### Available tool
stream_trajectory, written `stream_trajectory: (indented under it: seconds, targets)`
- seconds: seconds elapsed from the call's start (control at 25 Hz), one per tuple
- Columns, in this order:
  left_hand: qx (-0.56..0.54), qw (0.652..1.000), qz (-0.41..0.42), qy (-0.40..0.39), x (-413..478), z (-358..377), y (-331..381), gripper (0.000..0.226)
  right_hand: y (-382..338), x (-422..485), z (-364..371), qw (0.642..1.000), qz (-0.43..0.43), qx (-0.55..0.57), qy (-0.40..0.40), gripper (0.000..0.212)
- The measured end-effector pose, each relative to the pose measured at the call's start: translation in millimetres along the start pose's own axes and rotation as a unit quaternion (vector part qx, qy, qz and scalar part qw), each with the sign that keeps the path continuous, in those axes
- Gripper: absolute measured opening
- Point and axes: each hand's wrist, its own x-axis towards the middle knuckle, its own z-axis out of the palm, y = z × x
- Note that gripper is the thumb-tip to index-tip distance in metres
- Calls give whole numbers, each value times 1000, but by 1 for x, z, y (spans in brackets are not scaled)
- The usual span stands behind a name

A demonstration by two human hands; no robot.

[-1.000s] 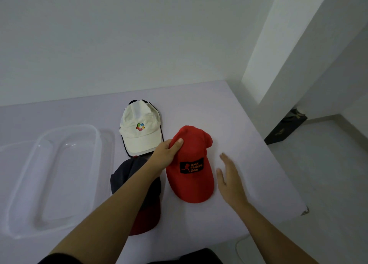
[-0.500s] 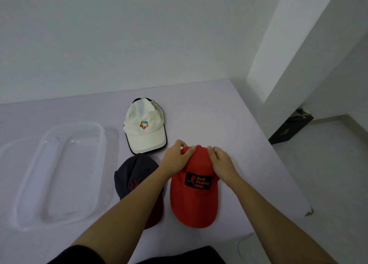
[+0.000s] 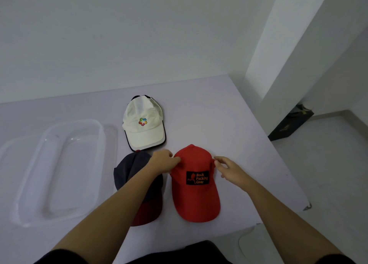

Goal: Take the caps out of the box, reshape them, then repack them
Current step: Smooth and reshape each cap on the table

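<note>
Fingers of the left hand pinch the red fabric cap's crown; the right hand, fingers loosely apart, touches its other side.

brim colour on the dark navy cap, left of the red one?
Dark red brim on the navy cap, partly hidden by the left forearm. Head view, the only one.

Dark navy cap half under left forearm; logo hidden
</note>
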Motion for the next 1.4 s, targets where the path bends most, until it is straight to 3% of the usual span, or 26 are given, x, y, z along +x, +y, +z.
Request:
stream_trajectory:
  seconds: [0.08,0.2,0.28,0.4,0.6,0.8,0.92,1.04,1.2,1.32,1.4]
  targets:
    - [-98,992,-40,-69,-6,11,3,14,0,2,8,1000,-17,-18,-17,41]
    - [-201,978,-11,-52,-5,26,0,15,-3,4,17,999,-27,2,-24,30]
    - [-221,975,20,-29,-6,26,-2,12,-3,3,16,998,-32,55,-16,13]
    - [-199,979,42,-11,-6,18,-5,23,-4,5,10,996,-66,52,9,19]
    - [-230,973,-12,-6,-3,15,-9,34,-22,14,-3,997,-69,-36,16,23]
    - [-164,985,-14,46,-4,18,3,24,-28,20,-1,980,79,160,-89,21]
    - [-179,982,-30,48,-2,19,5,27,-32,21,7,963,77,243,-83,23]
    - [-181,982,-36,46,-3,25,6,30,-34,26,12,973,61,217,-44,31]
    - [-158,985,-28,60,-3,25,12,39,-33,32,14,996,25,32,78,34]
    - [-101,991,-2,88,1,9,17,50,-39,32,3,984,-33,-18,177,39]
    - [-68,990,21,119,3,-8,19,45,-50,35,-5,974,-77,-28,211,35]
